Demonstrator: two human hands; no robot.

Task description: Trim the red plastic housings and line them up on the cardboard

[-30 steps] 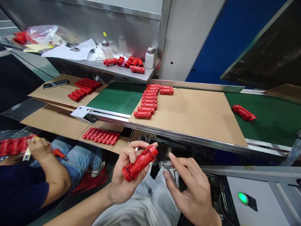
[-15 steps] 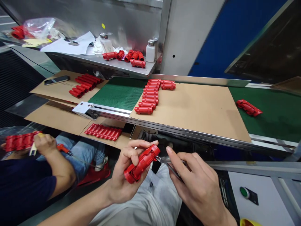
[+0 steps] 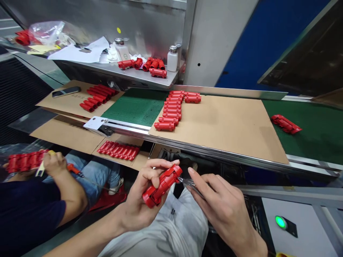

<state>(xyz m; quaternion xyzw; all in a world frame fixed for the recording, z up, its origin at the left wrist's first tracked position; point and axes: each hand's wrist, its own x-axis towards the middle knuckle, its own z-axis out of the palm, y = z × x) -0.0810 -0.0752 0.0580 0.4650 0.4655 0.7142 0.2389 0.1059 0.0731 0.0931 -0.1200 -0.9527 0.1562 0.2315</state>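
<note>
My left hand [image 3: 143,200] is closed around a red plastic housing [image 3: 162,185], held tilted over my lap. My right hand [image 3: 222,210] grips a thin metal tool [image 3: 187,184], seemingly tweezers or small pliers, whose tip touches the upper end of the housing. Ahead, a cardboard sheet [image 3: 227,125] lies on the green conveyor belt [image 3: 136,105]. A column of red housings [image 3: 170,110] is lined up along the sheet's left side.
One loose red part [image 3: 285,124] lies on the belt at right. A co-worker's hand [image 3: 55,164] at left holds a tool beside more red parts [image 3: 24,160]. Cardboard trays carry rows of parts [image 3: 119,150] [image 3: 98,97]. A steel shelf [image 3: 160,80] holds bottles and parts. A green button [image 3: 280,221] glows lower right.
My right hand closed on the metal tool and brought its tip to the end of the red housing. The left hand kept its hold. The view shifted slightly.
</note>
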